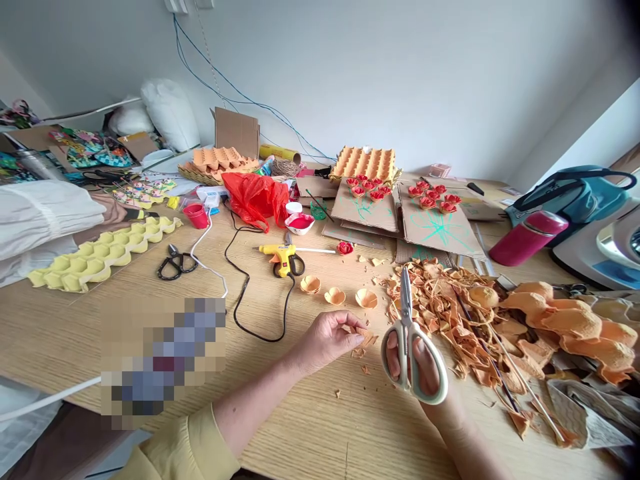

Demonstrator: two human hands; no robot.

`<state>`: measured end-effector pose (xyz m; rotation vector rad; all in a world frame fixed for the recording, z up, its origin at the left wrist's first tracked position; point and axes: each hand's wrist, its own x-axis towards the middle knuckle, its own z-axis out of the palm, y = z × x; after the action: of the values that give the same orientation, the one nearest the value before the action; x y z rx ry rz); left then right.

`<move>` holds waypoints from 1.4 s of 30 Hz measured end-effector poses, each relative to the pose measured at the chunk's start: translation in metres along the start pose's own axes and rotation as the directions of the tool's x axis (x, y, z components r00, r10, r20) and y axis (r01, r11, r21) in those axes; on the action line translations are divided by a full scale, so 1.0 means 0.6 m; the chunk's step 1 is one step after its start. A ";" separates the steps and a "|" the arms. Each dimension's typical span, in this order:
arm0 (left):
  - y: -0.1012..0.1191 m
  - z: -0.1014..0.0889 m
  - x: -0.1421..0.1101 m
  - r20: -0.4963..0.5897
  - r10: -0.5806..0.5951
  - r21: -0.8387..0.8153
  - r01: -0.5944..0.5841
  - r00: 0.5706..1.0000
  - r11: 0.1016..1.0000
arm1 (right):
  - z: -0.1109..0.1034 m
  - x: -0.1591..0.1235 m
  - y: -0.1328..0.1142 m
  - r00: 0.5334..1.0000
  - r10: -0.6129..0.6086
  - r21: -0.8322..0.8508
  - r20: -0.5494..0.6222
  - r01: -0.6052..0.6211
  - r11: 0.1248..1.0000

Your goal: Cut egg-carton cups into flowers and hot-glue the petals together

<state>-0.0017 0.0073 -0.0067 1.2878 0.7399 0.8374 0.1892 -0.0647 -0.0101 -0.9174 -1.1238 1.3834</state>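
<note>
My left hand [333,341] pinches a small piece of orange egg carton [367,339] between thumb and fingers, low over the table. To its right, my right hand [425,373] has its fingers through the handles of cream-handled scissors [406,307], whose blades point away from me and look closed. Three orange petal-edged cups, one of them an egg carton cup [367,298], sit in a row beyond my hands. A red-painted paper flower [345,248] lies behind them. Small orange scraps [365,369] are scattered around my left hand.
A pile of carton offcuts [440,300] spreads on the right beside uncut egg carton [565,313]. A yellow glue gun [284,257] with a black cord lies mid-table, black scissors [176,263] further left. Red flowers stand on cardboard [440,230] at the back; a pink bottle [527,239] lies right.
</note>
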 end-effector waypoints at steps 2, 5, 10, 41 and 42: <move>-0.001 -0.004 0.001 -0.034 0.131 0.081 -0.128 0.991 0.988 | -0.002 -0.002 -0.007 1.000 0.025 -0.116 0.000 -0.025 0.993; 0.002 -0.009 0.001 -0.076 0.178 0.104 -0.170 0.981 0.980 | 0.000 0.000 -0.031 0.996 0.082 -0.311 -0.018 -0.084 0.947; 0.013 -0.004 0.000 -0.145 0.033 -0.115 -0.050 0.989 0.992 | 0.000 0.019 -0.066 0.997 0.067 -0.709 0.039 -0.020 0.705; -0.015 -0.012 0.027 -0.180 0.079 -0.099 -0.098 0.981 0.990 | -0.028 0.019 -0.017 0.952 -0.229 -0.976 0.204 0.216 0.028; -0.016 -0.012 0.026 -0.168 0.078 -0.096 -0.095 0.983 0.991 | -0.028 0.019 -0.018 0.953 -0.225 -0.977 0.202 0.212 0.023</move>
<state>0.0011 0.0236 -0.0174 1.1746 0.7640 1.0496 0.2065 -0.0516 -0.0031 -1.5919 -2.1960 0.0272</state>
